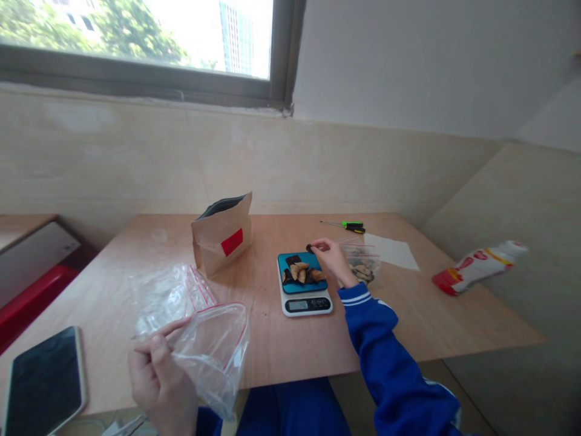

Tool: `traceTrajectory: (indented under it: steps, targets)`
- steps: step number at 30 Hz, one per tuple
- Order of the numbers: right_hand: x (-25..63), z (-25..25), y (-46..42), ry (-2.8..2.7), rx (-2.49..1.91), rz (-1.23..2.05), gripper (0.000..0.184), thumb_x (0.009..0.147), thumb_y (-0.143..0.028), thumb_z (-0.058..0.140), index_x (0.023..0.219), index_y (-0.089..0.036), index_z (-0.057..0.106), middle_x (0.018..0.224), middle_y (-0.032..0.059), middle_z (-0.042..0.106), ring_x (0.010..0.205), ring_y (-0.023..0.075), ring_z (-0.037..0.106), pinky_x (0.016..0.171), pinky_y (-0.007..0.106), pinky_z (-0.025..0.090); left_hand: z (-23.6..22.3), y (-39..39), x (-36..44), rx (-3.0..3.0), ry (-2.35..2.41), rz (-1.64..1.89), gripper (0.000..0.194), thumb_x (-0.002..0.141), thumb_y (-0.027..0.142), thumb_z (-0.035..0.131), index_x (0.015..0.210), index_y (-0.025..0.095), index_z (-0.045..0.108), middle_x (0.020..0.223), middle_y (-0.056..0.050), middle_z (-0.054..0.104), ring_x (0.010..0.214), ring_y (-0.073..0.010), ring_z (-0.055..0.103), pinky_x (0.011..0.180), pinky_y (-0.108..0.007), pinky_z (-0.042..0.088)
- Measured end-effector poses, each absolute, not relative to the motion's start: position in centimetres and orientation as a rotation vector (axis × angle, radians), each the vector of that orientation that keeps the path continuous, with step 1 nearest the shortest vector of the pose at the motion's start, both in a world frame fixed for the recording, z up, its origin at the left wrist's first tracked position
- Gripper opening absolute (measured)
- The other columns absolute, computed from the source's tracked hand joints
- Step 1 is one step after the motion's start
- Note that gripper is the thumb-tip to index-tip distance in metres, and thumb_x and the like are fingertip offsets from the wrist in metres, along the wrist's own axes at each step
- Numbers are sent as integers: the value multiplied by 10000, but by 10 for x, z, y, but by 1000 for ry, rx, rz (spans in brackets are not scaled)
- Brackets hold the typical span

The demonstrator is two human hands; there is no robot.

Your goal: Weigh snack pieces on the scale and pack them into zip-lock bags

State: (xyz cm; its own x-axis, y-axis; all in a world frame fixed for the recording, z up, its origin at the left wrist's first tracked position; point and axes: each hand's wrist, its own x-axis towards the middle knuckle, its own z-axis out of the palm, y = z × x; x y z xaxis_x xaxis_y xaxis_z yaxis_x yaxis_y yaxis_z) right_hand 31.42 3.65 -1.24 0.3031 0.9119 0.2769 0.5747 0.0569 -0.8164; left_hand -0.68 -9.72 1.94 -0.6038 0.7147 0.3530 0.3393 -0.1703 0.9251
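Note:
My left hand [161, 369] pinches the edge of a clear zip bag [213, 348] with a red seal line; its mouth gapes and it looks empty. Over the far right part of a white kitchen scale [308, 307], my right hand [331, 257] is closed on a small dark piece, possibly dried food. Several brown and dark dried pieces [299, 272] lie on the scale's blue plate. The digits on the display are too small to read. Just right of my right hand, a zip bag [363, 269] holds pale brown dried pieces, partly hidden by my wrist.
A brown paper pouch [220, 242] with a red label stands open behind the scale, left. More clear bags [167, 297] lie at left, near a tablet [48, 381]. Screwdrivers [354, 226], white paper [393, 251] and a red-and-white bottle [476, 267] are at right.

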Motion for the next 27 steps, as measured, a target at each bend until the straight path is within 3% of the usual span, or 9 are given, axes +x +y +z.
traceTrajectory:
  steps: [5, 9, 14, 19, 27]
  targets:
    - [319, -19, 38, -1531, -1698, 423, 100, 681, -259, 672, 733, -176, 692, 765, 62, 689, 779, 207, 611, 775, 355, 474, 19, -98, -5, 1127, 1858, 1796, 256, 907, 375, 404, 724, 209, 470, 869, -33, 655, 876, -192, 589, 838, -364, 407]
    - [323, -18, 1, -1500, -1602, 292, 271, 788, -350, 572, 973, -182, 675, 1038, 98, 648, 1001, 228, 566, 890, 401, 438, 18, -99, -5, 1137, 1849, 1773, 263, 903, 392, 414, 723, 209, 469, 883, -31, 667, 876, -194, 597, 832, -356, 419]
    - [311, -37, -93, -1270, -1595, 335, 269, 864, -369, 480, 951, -186, 657, 1004, 88, 657, 937, 214, 599, 761, 338, 494, 12, -97, -5, 1124, 1887, 1718, 291, 899, 411, 408, 750, 193, 529, 915, -45, 664, 879, -198, 585, 816, -354, 415]
    - [277, -63, -170, -1235, -1702, 297, 230, 869, -279, 456, 871, -216, 677, 889, 70, 670, 859, 224, 626, 743, 343, 506, 8, -98, 4, 1233, 1843, 1699, 298, 903, 409, 396, 741, 196, 527, 883, -34, 659, 864, -186, 585, 815, -343, 416]
    - [270, -62, -172, -1409, -1609, 268, 263, 877, -167, 421, 848, -254, 667, 893, 51, 644, 888, 214, 623, 799, 346, 507, 7, -106, 13, 1290, 1777, 1717, 277, 896, 386, 408, 747, 199, 546, 848, -21, 661, 854, -183, 599, 835, -335, 428]
